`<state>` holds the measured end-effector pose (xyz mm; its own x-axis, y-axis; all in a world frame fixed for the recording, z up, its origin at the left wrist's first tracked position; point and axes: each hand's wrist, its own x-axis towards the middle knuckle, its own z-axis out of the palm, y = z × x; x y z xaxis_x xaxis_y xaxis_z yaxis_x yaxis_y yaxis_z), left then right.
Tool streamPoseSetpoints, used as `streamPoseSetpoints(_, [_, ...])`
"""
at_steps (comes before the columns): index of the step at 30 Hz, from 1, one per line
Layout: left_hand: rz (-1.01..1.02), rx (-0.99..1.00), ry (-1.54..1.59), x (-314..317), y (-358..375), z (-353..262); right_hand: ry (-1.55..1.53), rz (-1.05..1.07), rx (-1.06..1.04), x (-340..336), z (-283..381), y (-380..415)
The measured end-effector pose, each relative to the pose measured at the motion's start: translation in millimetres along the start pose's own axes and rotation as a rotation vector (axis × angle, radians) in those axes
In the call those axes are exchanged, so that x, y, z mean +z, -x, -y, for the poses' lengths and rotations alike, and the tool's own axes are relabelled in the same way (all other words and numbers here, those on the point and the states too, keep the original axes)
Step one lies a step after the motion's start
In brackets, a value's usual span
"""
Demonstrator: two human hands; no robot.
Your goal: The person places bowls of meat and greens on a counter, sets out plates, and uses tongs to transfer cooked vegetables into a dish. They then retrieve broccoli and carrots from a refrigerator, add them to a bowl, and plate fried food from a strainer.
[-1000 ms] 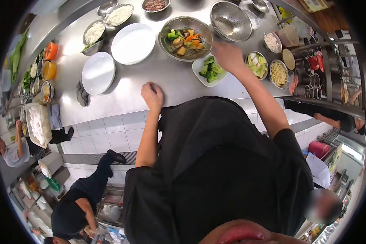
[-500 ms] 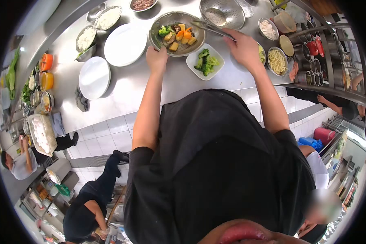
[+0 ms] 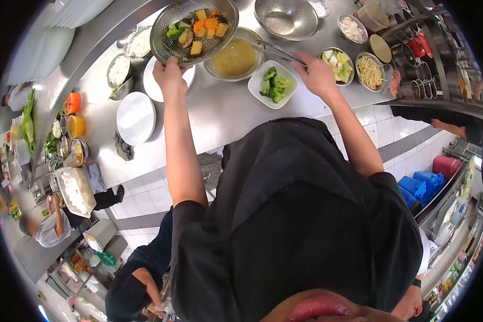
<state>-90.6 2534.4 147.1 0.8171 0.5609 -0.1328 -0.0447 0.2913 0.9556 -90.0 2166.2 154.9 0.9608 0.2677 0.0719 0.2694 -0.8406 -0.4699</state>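
My left hand [image 3: 170, 76] grips the near rim of a perforated metal colander [image 3: 160, 40], held up above the counter and slightly tilted. Inside it lie broccoli, carrot pieces, yellow chunks and what look like mushrooms [image 3: 186, 37]. My right hand [image 3: 315, 75] is closed round metal tongs [image 3: 282, 52], whose tips reach over the edge of a metal bowl [image 3: 261, 60] of cloudy yellow liquid [image 3: 234, 57]. Between my hands, nearer to me, stands a square white dish [image 3: 257, 92] with broccoli florets [image 3: 275, 85].
White plates [image 3: 136, 119] and bowls of white food [image 3: 119, 70] stand at left. Right of me are an empty colander [image 3: 285, 33], a bowl of cut vegetables [image 3: 337, 65] and a bowl of noodles [image 3: 370, 72]. A grey cloth [image 3: 123, 146] lies near the edge. Co-workers [image 3: 137, 279] stand around.
The colander has moved up and left in my left hand, uncovering the bowl of yellow liquid beneath. My right hand has shifted slightly down and right with the tongs.
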Motion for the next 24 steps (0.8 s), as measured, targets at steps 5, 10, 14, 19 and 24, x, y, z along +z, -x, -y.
streamPoseSetpoints(5, [-0.074,0.011,-0.018,-2.8,12.8,29.1,0.072,0.017,0.124,-27.8,17.6,1.7])
streamPoseSetpoints(10, [-0.02,-0.045,-0.098,5.3,47.3,73.2,0.011,0.01,0.044,-35.2,29.3,-6.4])
streamPoseSetpoints(14, [-0.054,-0.068,-0.057,20.3,73.2,105.2,0.107,0.089,-0.114,4.9,49.0,-25.5])
streamPoseSetpoints(19, [-0.07,-0.084,-0.053,25.8,84.2,123.0,0.299,0.251,-0.22,67.3,72.7,-58.5])
streamPoseSetpoints(24, [-0.031,-0.166,-0.158,13.7,85.6,120.3,0.273,0.228,-0.253,86.8,81.0,-70.5])
